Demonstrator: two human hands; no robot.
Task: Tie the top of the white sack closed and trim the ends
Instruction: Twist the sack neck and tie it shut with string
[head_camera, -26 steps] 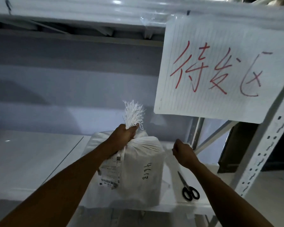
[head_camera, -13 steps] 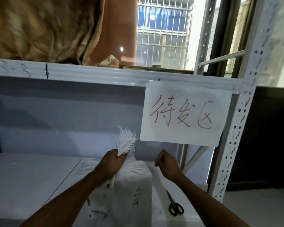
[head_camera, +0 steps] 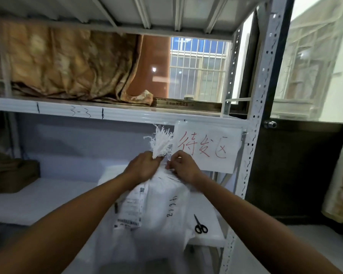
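The white sack [head_camera: 162,210] stands upright on the lower shelf, with a printed label and handwritten digits on its front. Its gathered top ends in a frayed white tuft [head_camera: 161,141] that sticks up. My left hand [head_camera: 144,168] is clenched around the neck just below the tuft. My right hand [head_camera: 183,168] touches the neck from the right, fingers pinched on something thin and white; I cannot tell if it is a tie. Black-handled scissors [head_camera: 200,225] lie on the shelf to the sack's right.
A paper sign [head_camera: 208,147] with red writing hangs from the upper shelf edge [head_camera: 67,111]. A perforated steel upright [head_camera: 251,155] stands at right. A brown box [head_camera: 10,175] sits at left on the lower shelf. Brown fabric lies on the upper shelf.
My right hand has moved left from beside the sack to its neck, next to my left hand. The camera has tilted up and pulled back.
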